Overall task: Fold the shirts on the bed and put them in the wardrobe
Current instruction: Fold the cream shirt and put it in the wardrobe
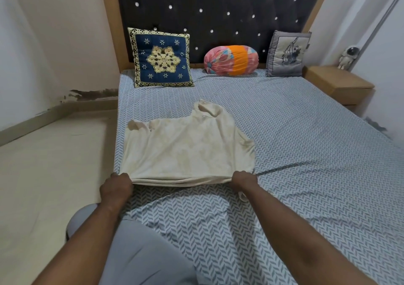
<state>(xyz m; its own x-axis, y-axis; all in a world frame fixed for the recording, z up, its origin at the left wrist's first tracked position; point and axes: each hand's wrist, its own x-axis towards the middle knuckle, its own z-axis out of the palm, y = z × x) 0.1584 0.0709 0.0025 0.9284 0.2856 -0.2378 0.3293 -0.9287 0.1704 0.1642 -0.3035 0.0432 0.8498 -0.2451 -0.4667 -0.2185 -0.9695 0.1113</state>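
I see the cream shirt [185, 147], stained, laid flat on the bed [295, 142] w/ both hands, L [117, 186] & R [243, 181], pinching its near hem corners.

Soft, even indoor light; edges bowed, perhaps slightly blurred.

A cream sleeveless shirt [185, 151] lies flat on the bed [295, 136]. The left hand [117, 186] and right hand [243, 181] pinch its 2 hem corners. Its 2 crumpled shoulder straps lie beyond the fingers.
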